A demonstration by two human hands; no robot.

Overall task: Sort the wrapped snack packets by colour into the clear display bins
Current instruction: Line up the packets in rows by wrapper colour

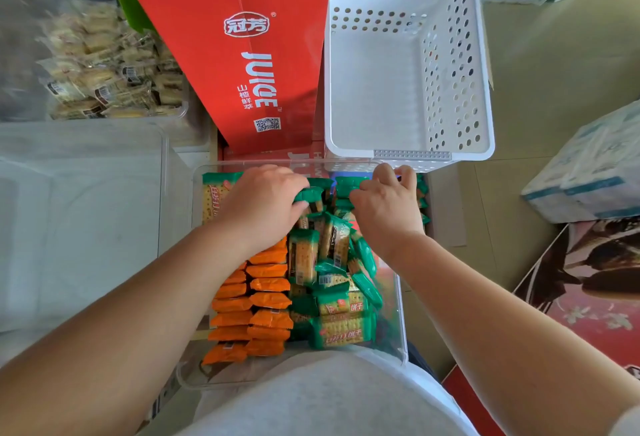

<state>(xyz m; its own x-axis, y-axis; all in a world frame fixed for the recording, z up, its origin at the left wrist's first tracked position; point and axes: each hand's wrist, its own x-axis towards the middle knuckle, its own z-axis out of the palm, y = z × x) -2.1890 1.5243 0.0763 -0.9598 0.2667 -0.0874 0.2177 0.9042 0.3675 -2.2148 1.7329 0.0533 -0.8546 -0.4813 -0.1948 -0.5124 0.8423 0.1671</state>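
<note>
You are reaching both bare arms into the clear bin [401, 314] in the lower middle of the frame. Your left hand [263, 200] is curling its fingers and thumb round one green packet [309, 194] near the bin's far end, gripping it. Your right hand [388, 205] is lying just to the right of it, with its fingers bent at the bin's far rim above more green wrappers. Whether it is pinching a packet or only touching the rim I cannot tell, since the knuckles are hiding the fingertips.

Inside the bin, orange packets [256, 300] are standing in two neat columns along the left side. Green packets [341, 328] are lying in a loose heap along the right side, touching the orange ones.

A white perforated basket [408, 89] is sitting in the upper right of the frame, just beyond the bin. A red juice carton [242, 55] is leaning in the upper middle. A second clear bin [164, 158] is sitting at the left. In the upper left, another clear container [185, 108] is holding pale wrapped snacks [104, 72], which are blurred.
</note>
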